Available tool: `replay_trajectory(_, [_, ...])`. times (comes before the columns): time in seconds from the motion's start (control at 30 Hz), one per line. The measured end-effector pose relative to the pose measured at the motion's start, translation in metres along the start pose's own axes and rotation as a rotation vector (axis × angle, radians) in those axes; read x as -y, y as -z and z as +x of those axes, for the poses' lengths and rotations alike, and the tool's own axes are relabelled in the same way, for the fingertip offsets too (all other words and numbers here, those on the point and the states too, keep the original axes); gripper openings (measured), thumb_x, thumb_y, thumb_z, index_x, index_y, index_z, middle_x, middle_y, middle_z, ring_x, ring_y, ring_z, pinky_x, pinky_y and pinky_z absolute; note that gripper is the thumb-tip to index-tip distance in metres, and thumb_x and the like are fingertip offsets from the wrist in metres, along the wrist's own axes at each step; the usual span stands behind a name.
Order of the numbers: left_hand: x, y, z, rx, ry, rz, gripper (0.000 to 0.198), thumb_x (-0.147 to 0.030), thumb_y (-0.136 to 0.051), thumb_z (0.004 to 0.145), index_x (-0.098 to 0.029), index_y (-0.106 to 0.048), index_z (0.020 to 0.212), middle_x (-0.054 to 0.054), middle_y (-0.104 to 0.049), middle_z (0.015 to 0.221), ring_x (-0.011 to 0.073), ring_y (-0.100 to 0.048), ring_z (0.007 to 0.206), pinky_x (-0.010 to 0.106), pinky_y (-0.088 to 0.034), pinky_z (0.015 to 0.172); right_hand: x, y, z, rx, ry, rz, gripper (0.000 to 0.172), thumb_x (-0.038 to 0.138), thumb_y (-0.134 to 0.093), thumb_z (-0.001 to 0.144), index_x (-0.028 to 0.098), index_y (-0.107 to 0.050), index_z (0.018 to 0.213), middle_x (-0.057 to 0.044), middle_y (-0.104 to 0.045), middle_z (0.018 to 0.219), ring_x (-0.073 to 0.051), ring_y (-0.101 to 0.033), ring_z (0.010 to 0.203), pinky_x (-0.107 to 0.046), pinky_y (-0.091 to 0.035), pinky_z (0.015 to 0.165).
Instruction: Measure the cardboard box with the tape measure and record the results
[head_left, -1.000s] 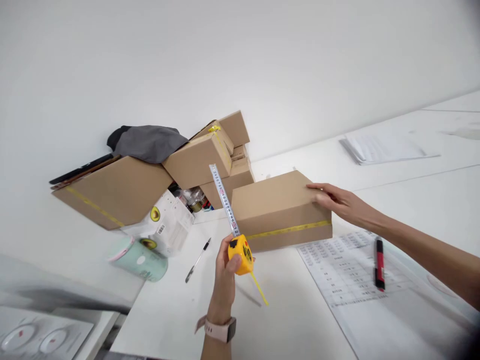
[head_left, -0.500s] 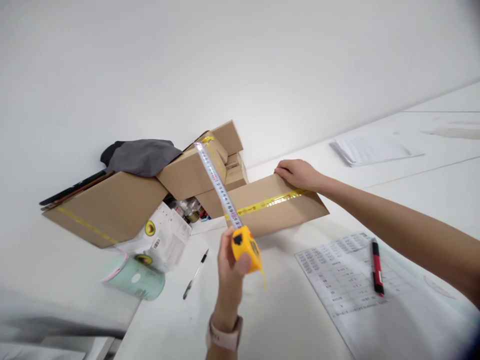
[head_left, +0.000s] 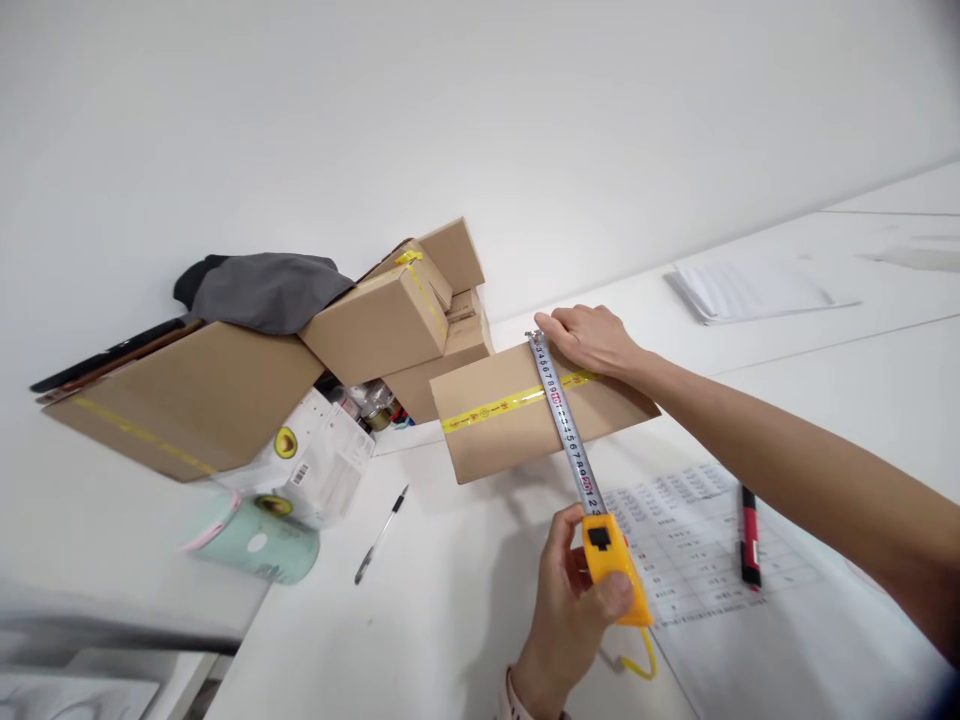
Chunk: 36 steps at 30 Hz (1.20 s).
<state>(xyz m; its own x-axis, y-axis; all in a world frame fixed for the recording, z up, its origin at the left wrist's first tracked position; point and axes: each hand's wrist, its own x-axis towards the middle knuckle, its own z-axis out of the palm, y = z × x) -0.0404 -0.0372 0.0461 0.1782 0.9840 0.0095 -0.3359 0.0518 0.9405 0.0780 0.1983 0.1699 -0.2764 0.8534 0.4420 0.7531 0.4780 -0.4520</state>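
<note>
A flat cardboard box (head_left: 495, 425) with a yellow tape stripe lies on the white table (head_left: 435, 620). My left hand (head_left: 570, 600) grips a yellow tape measure (head_left: 613, 565) in front of the box. Its metal blade (head_left: 564, 420) runs across the box top to the far edge. My right hand (head_left: 589, 338) rests on that far edge, fingers curled over the blade's hook end and the box.
A pile of cardboard boxes (head_left: 375, 320) with a grey cloth (head_left: 262, 290) stands at the back left. Below it lie white packets, a mint cup (head_left: 259, 540) and a black pen (head_left: 381, 535). A printed sheet (head_left: 690, 540) with a red marker (head_left: 748, 535) lies on the right, paper stack (head_left: 742, 290) farther back.
The box was laid flat with its taped face up. My left hand swung the tape measure rightward and down, and the blade now spans the box; my right hand holds its end at the far edge.
</note>
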Motion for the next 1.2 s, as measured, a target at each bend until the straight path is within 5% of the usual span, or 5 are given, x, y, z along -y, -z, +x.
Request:
replay_trajectory(0.33, [0.028,0.004,-0.003,-0.027,0.088,0.01,0.081,-0.055,-0.088,0.066,-0.024,-0.053,0.132,0.009,-0.064,0.102,0.0212,-0.06,0.082,0.035,-0.053,0.075,0.004,-0.001,0.003,0.035,-0.099,-0.022,0.052,0.065,-0.041,0.091,0.02,-0.065,0.081,-0.013,-0.072,0.092,-0.029,-0.063,0.086,-0.037,-0.039,0.073])
replay_trajectory(0.53, [0.028,-0.002,-0.004,-0.063,0.085,-0.002,0.084,-0.053,-0.088,0.066,-0.022,-0.05,0.134,0.009,-0.063,0.107,0.0211,-0.058,0.088,0.035,-0.051,0.078,0.001,-0.002,0.007,0.031,-0.089,-0.06,0.061,0.064,-0.025,0.096,0.019,-0.061,0.076,-0.014,-0.072,0.089,-0.027,-0.063,0.083,-0.034,-0.034,0.066])
replay_trajectory(0.87, [0.032,-0.012,-0.003,-0.061,0.055,-0.069,0.083,-0.05,-0.089,0.067,-0.023,-0.048,0.134,0.011,-0.059,0.124,0.0224,-0.056,0.101,0.037,-0.049,0.087,0.004,-0.005,0.008,0.001,-0.095,-0.105,0.052,0.064,-0.042,0.091,0.019,-0.066,0.081,-0.01,-0.074,0.09,-0.025,-0.064,0.081,-0.032,-0.033,0.064])
replay_trajectory(1.2, [0.029,-0.017,-0.005,-0.102,0.111,0.02,0.087,-0.056,-0.089,0.061,-0.024,-0.05,0.132,0.01,-0.061,0.118,0.0266,-0.06,0.099,0.043,-0.053,0.087,0.009,-0.002,0.002,-0.016,-0.08,-0.144,0.05,0.058,-0.042,0.093,0.017,-0.069,0.084,-0.012,-0.074,0.092,-0.026,-0.065,0.083,-0.033,-0.033,0.064])
